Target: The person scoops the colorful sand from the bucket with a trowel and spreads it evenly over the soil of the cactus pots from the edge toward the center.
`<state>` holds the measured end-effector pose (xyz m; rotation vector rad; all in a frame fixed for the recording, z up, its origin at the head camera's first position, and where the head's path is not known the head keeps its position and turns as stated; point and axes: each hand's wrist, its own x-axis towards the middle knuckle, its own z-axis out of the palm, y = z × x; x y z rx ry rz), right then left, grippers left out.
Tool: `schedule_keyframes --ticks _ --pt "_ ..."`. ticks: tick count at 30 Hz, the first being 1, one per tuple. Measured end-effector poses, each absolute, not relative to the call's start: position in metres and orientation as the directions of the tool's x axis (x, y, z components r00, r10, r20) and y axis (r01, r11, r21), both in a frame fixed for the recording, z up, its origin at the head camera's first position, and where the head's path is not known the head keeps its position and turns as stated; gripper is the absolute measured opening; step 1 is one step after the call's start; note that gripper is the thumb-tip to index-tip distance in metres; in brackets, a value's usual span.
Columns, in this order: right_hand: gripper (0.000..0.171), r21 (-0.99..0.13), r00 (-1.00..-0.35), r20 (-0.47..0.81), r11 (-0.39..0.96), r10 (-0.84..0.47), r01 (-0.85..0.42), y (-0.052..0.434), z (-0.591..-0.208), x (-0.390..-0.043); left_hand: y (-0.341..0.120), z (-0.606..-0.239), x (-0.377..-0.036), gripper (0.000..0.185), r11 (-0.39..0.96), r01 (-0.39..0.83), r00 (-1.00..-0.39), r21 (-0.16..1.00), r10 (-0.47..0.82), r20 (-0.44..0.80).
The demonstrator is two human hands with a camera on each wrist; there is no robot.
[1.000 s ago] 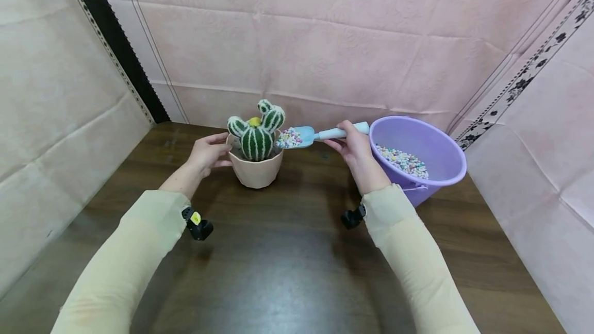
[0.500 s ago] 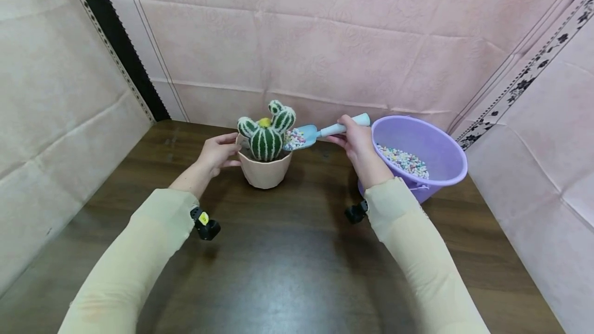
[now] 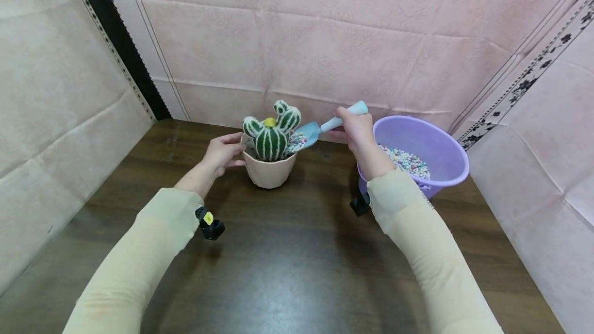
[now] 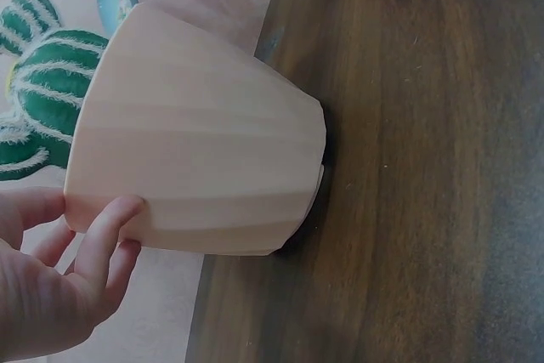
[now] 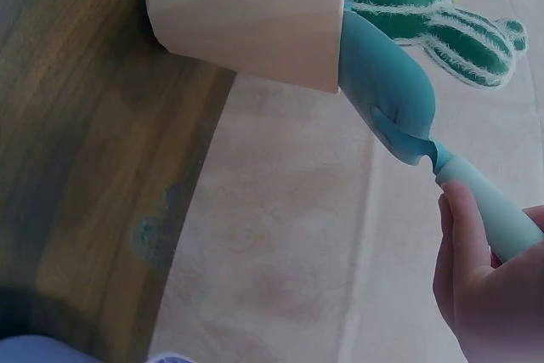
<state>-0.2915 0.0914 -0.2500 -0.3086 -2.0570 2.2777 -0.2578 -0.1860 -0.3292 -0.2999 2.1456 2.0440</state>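
Honestly, looked spill-prone: scoop (image 3: 307, 134) gripped by right hand (image 3: 356, 131), tipped over pot (image 3: 270, 168). Left hand (image 3: 224, 152) pinched rim only, so pebbles (image 3: 297, 143) could've scattered past cactus (image 3: 271, 133).

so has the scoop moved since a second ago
Yes. The blue scoop has tipped, handle end up and blade down over the rim of the pink pot, beside the cactus. The right hand has risen against the purple bucket.

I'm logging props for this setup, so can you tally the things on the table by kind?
Plant pot: 1
Toy cactus: 1
Scoop: 1
Bucket: 1
Total: 4
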Motion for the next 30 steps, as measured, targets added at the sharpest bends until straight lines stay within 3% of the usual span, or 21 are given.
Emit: schedule_keyframes --ticks 19,30 --pt "0.004 -0.998 -0.986 -0.012 0.053 0.169 0.022 0.087 -0.233 -0.292 -0.184 -0.330 -0.259 0.052 0.027 -0.264 -0.964 0.964 -0.044 -0.263" --pt "0.005 -0.999 -0.983 -0.038 -0.036 0.181 0.032 0.092 -0.230 -0.290 -0.184 -0.328 -0.257 0.052 0.042 -0.259 -0.965 0.965 -0.048 -0.257"
